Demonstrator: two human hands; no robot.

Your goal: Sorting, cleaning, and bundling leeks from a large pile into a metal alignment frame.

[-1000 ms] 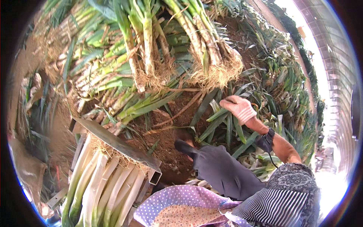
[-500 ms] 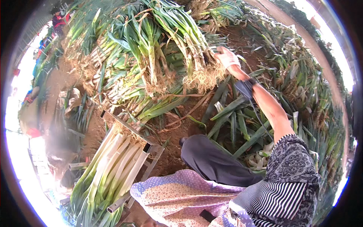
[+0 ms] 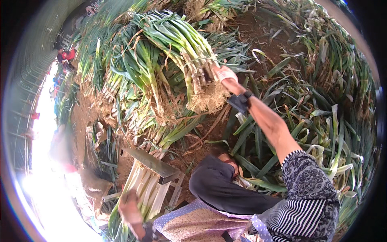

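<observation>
Your right hand (image 3: 225, 74), in a pale glove, is at the far end of your extended right arm. It is in contact with the right side of a leek bundle (image 3: 183, 46), just above the mass of roots (image 3: 206, 99). The fingertips are partly hidden against the stalks; whether they pinch the bundle or only press on it cannot be told. A black device (image 3: 240, 101) is strapped at your right wrist.

The leek bundle lies on top of the heap, roots toward you, green leaves running to the upper left. A second leek bundle (image 3: 151, 76) lies just beside it on the left, in similar orientation. More leeks lie beneath both.

Your left hand (image 3: 130, 207) is low in the view, over the white-stalked leeks (image 3: 151, 193) on the metal stand (image 3: 155, 166). It is blurred; finger spread, and contact with the stalks, cannot be told. The white ends of these leeks point to the flat plate of the stand, and their green ends point toward the lower edge.

Your bent leg, in dark trousers (image 3: 219, 183), is between the stand and the loose leek leaves (image 3: 268, 133) on your right. Your polka-dot apron (image 3: 181, 222) spreads at the lower edge. A person in red (image 3: 67, 55) is far off at the upper left.
</observation>
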